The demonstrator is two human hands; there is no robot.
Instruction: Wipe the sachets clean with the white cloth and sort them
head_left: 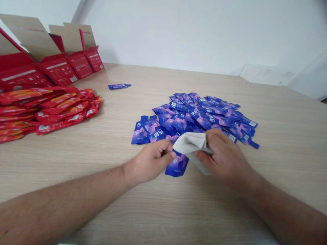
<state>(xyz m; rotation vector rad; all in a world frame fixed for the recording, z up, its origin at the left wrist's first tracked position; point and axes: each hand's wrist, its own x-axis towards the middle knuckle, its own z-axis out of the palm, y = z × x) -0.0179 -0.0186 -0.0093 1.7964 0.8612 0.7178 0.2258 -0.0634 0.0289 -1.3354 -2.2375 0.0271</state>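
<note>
Between the thumb and fingers of my left hand (153, 159) is a blue and purple sachet (176, 166), held just above the table in front of a pile. My right hand (224, 154) is closed on a folded pale grey cloth (190, 143), which overlaps the sachet's upper end and hides it. Whether the cloth presses on the sachet I cannot tell. Behind both hands lies a loose heap of similar blue sachets (178, 122), some with narrow necks showing.
Red sachets (61, 107) are stacked at the left. Behind them stand several red cartons (58, 70) with raised flaps. One blue sachet (119, 86) lies alone near the cartons. A white wall (191, 34) borders the wooden table (122, 211) at the back.
</note>
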